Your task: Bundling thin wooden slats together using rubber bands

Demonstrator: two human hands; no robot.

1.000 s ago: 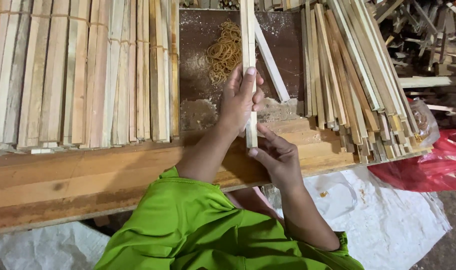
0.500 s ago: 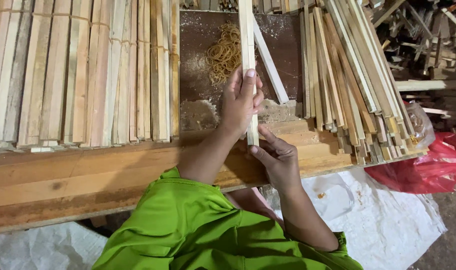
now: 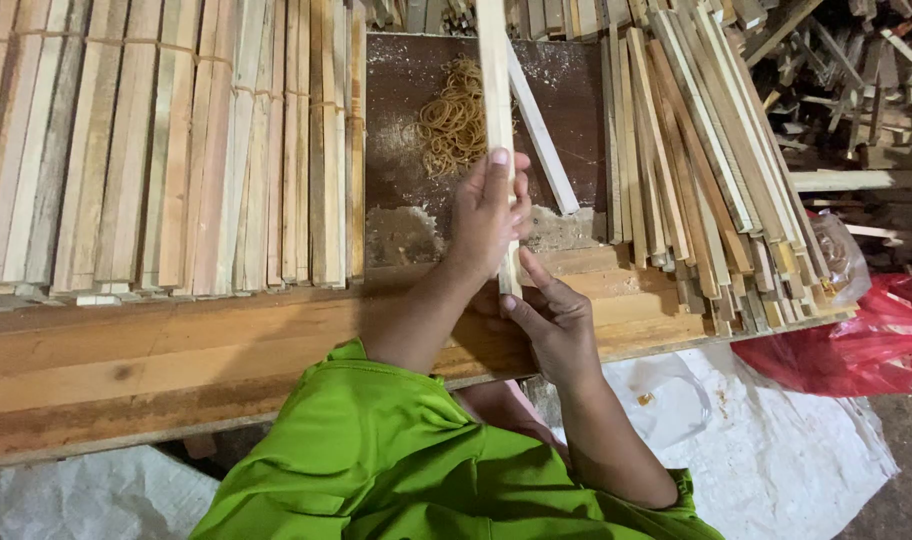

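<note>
My left hand is wrapped around a small bunch of long pale wooden slats that runs away from me over the bench. My right hand sits at the near end of the bunch, fingers against its end at about the bench's front planks. A pile of tan rubber bands lies on the dark board just left of the bunch. One loose slat lies slanted to its right.
Bundled slats lie in rows on the left of the wooden bench. A loose heap of slats fans out on the right. Red plastic bag and white sacking lie on the floor at right.
Both hands stay on the bunch of slats; my left hand has shifted slightly along it, and the bunch stands a little more upright in the view.
</note>
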